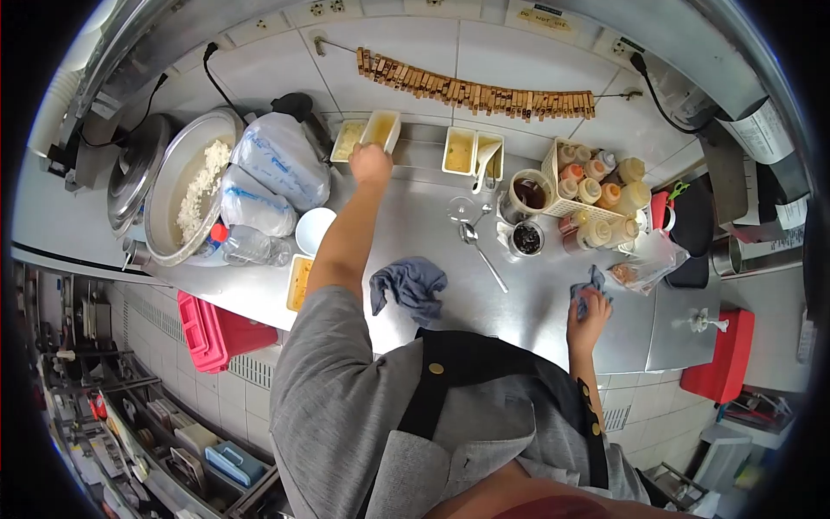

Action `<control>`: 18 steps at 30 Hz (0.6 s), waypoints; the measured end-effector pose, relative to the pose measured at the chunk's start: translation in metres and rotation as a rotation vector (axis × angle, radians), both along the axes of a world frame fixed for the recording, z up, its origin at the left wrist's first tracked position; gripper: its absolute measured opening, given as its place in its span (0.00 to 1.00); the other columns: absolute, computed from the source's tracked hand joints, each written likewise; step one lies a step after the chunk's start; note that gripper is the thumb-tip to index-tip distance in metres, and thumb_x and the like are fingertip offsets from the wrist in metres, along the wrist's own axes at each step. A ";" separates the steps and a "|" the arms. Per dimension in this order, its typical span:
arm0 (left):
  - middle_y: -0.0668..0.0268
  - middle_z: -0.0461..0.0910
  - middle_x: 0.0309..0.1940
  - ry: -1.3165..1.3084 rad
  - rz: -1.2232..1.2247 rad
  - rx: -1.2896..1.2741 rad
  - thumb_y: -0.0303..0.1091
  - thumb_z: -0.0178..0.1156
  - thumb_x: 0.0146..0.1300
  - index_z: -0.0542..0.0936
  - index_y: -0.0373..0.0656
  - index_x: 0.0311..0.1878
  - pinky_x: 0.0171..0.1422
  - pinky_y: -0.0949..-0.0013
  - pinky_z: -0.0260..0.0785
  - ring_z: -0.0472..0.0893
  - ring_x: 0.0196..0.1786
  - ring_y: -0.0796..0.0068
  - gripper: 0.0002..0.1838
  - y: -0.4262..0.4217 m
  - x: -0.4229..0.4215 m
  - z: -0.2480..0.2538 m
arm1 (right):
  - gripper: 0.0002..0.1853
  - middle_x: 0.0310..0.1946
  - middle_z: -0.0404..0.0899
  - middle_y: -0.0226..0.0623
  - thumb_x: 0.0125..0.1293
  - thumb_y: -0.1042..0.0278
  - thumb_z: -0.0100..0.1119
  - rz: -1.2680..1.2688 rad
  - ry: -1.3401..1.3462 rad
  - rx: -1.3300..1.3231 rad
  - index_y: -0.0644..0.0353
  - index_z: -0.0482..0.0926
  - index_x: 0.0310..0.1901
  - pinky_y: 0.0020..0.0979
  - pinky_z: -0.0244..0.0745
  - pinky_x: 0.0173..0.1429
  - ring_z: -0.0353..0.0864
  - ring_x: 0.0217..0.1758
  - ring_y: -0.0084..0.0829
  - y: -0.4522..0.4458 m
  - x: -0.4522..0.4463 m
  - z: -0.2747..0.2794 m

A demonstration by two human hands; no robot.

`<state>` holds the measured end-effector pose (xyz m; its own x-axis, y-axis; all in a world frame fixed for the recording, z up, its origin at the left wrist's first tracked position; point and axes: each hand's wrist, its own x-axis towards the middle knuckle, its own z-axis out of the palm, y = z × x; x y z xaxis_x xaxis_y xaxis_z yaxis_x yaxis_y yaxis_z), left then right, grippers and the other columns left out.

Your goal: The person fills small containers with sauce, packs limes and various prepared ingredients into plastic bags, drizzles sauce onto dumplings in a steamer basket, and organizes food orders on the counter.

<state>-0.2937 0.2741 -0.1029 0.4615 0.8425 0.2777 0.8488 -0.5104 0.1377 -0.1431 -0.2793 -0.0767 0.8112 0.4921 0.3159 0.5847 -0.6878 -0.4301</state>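
The left hand (372, 164) is the nearer one to the cream rectangular container (382, 130): the container lies straight beyond its fingers, the near end at the grip, the long axis running away from the person toward the wall and leaning slightly right. Those fingers are closed on the near edge; how far the thumb wraps round is hidden. Whether the container is lifted clear or resting at the rail, I cannot tell. A second container (349, 141) with pale contents sits just left of these fingers, beside the first. Well off to their right stand two more tubs (460, 150), one of them next to a tub with a white scoop (486, 153) in it.

The right hand (590, 318) is far from all this, low over the right part of the counter (527, 298) — its fingers are curled round a bunched blue-grey cloth (593, 282), part of which sticks out beyond them. Just past that hand, to the right, lies a clear plastic bag (653, 266). Between the two hands, nearer the body, a larger crumpled cloth (410, 288) lies on the counter.
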 end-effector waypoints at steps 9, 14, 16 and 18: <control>0.70 0.83 0.39 -0.130 -0.551 0.143 0.38 0.70 0.60 0.89 0.49 0.40 0.50 0.54 0.69 0.78 0.48 0.62 0.08 -0.100 -0.076 0.111 | 0.29 0.63 0.78 0.41 0.69 0.58 0.68 0.504 1.021 0.508 0.53 0.72 0.69 0.37 0.83 0.55 0.79 0.63 0.37 0.143 -0.038 0.063; 0.77 0.80 0.38 -0.049 -0.854 -0.015 0.37 0.70 0.57 0.87 0.53 0.39 0.51 0.60 0.64 0.75 0.50 0.70 0.07 -0.188 -0.127 0.163 | 0.42 0.68 0.73 0.49 0.73 0.32 0.51 0.616 1.819 0.495 0.54 0.61 0.78 0.49 0.85 0.55 0.80 0.65 0.50 0.174 -0.053 0.076; 0.79 0.80 0.39 -0.044 -0.873 -0.037 0.37 0.70 0.56 0.86 0.53 0.39 0.52 0.62 0.63 0.75 0.50 0.71 0.08 -0.220 -0.146 0.172 | 0.42 0.67 0.74 0.49 0.73 0.30 0.49 0.746 2.133 0.400 0.54 0.62 0.77 0.51 0.85 0.57 0.80 0.65 0.49 0.163 -0.063 0.071; 0.79 0.82 0.40 0.025 -0.935 -0.035 0.36 0.70 0.56 0.87 0.53 0.40 0.54 0.63 0.64 0.75 0.51 0.69 0.08 -0.251 -0.166 0.181 | 0.42 0.64 0.77 0.50 0.74 0.31 0.48 0.916 2.296 0.239 0.55 0.61 0.77 0.51 0.88 0.52 0.83 0.62 0.52 0.150 -0.076 0.066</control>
<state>-0.4594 0.0231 0.0785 0.9616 0.1340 0.2396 0.0989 -0.9832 0.1532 -0.2189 -0.1294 -0.0103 -0.4619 0.8508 -0.2506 -0.6779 -0.5209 -0.5188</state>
